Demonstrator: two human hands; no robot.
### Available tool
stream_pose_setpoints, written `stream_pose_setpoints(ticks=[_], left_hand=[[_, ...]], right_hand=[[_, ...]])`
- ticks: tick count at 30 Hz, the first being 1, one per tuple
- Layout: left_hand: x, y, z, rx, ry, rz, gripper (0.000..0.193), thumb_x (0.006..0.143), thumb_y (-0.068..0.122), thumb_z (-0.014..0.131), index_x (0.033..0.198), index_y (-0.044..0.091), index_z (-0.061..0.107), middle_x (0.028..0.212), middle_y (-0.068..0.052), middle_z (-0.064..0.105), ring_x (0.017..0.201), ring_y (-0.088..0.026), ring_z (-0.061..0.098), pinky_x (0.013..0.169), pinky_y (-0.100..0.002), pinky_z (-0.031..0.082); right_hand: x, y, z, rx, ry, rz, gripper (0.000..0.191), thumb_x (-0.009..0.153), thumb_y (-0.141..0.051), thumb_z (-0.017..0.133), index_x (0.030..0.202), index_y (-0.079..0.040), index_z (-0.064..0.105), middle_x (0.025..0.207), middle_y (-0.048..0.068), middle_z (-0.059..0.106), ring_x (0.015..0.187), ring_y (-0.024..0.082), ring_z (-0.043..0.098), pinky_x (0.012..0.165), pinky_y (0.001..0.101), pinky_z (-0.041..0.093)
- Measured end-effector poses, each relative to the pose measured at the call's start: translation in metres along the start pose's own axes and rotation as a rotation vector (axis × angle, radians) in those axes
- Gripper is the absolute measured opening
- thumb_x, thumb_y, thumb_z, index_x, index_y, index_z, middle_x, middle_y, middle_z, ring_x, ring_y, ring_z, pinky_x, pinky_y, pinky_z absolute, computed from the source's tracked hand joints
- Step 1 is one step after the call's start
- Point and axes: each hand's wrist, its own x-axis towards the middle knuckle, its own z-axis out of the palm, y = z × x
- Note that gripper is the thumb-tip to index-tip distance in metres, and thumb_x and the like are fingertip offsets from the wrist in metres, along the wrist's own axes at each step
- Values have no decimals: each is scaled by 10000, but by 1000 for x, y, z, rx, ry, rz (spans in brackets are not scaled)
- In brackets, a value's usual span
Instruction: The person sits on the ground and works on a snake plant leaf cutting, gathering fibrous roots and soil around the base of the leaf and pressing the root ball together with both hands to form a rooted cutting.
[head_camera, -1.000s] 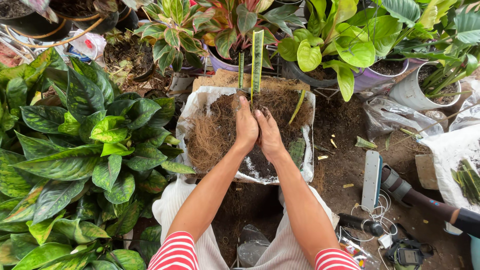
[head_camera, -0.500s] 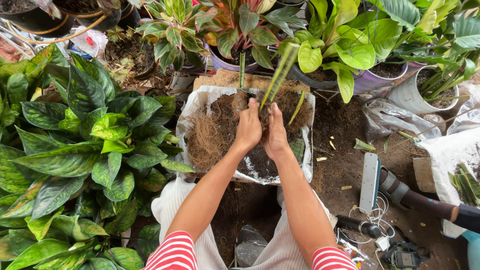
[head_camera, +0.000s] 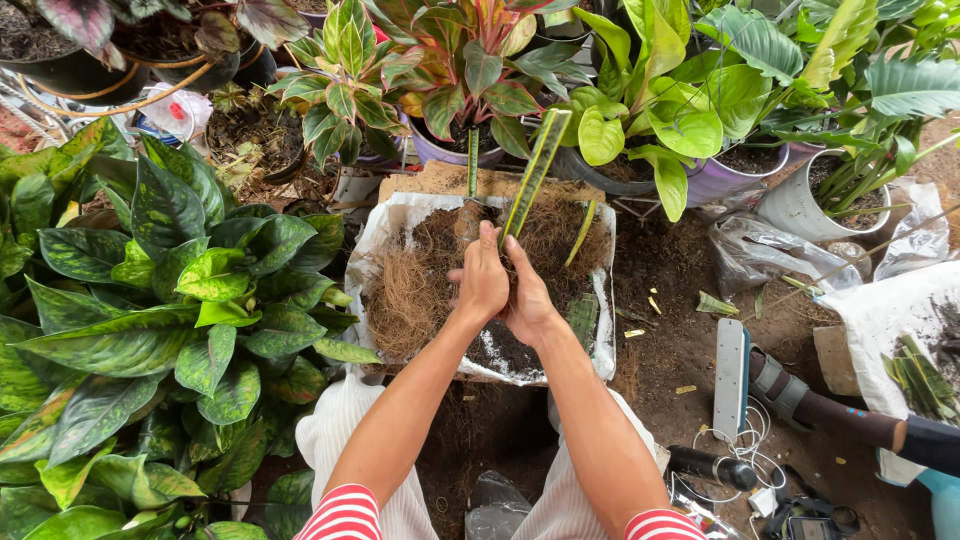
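Head view, looking down. Both hands meet over a white woven sack (head_camera: 380, 240) lying open on the ground and filled with brown coconut fibre (head_camera: 410, 290), with dark soil at its near edge.

Left hand (head_camera: 483, 280) and right hand (head_camera: 527, 300) are pressed together, fingers closed around the base of a long, stiff green leaf cutting with yellow edges (head_camera: 535, 175). The cutting rises from the hands and leans away to the far right, long axis running near-left to far-right. The hands sit about equally close to its base, the left slightly farther out.

A second, thinner green cutting (head_camera: 473, 160) stands upright in the fibre just beyond the left hand; a third (head_camera: 583, 220) leans at the right.

Left: spotted green foliage (head_camera: 150, 300). Far: red-and-green plants in pots (head_camera: 460, 60). Right: a white plastic pot (head_camera: 800, 200) holding soil and stems.
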Motion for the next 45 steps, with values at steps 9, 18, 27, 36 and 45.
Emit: stream_pose_setpoints(ticks=[9, 18, 27, 36, 45], left_hand=[[3, -6, 1, -235, -78, -27, 846, 1142, 563, 141, 1028, -123, 623, 861, -259, 605, 838, -329, 566, 809, -450, 488], [6, 4, 3, -294, 20, -28, 814, 1064, 590, 161, 1042, -45, 669, 869, -144, 654, 845, -277, 590, 831, -446, 486], [12, -2, 7, -408, 106, -105, 810, 1039, 654, 223, 1155, -40, 624, 983, -101, 628, 949, -227, 609, 891, -385, 489], [16, -3, 10, -719, -62, -232, 864, 1008, 724, 206, 1123, -13, 643, 917, -58, 663, 837, -136, 632, 831, -295, 536], [16, 5, 7, -849, -135, -298, 810, 1025, 735, 193, 948, 40, 600, 830, -65, 630, 763, -184, 609, 757, -320, 524]], right_hand=[[19, 18, -13, 70, -1, -214, 422, 987, -380, 660, 1334, -149, 593, 1187, 7, 659, 1077, 142, 629, 896, 354, 545], [12, 13, -11, 88, 22, -181, 348, 1020, -305, 542, 1337, -162, 555, 1164, 27, 666, 1036, 157, 644, 846, 349, 551], [17, 22, -11, 48, -4, -311, 345, 1049, -222, 561, 1377, -119, 533, 1170, 13, 659, 1035, 119, 643, 842, 309, 556], [18, 28, -16, -79, 42, -438, 390, 1041, -200, 593, 1408, -92, 518, 1148, 53, 669, 1017, 128, 648, 820, 339, 578], [11, 16, -21, -79, 141, -248, 527, 983, -206, 538, 1496, -195, 420, 1149, 0, 658, 974, 108, 643, 679, 331, 560]])
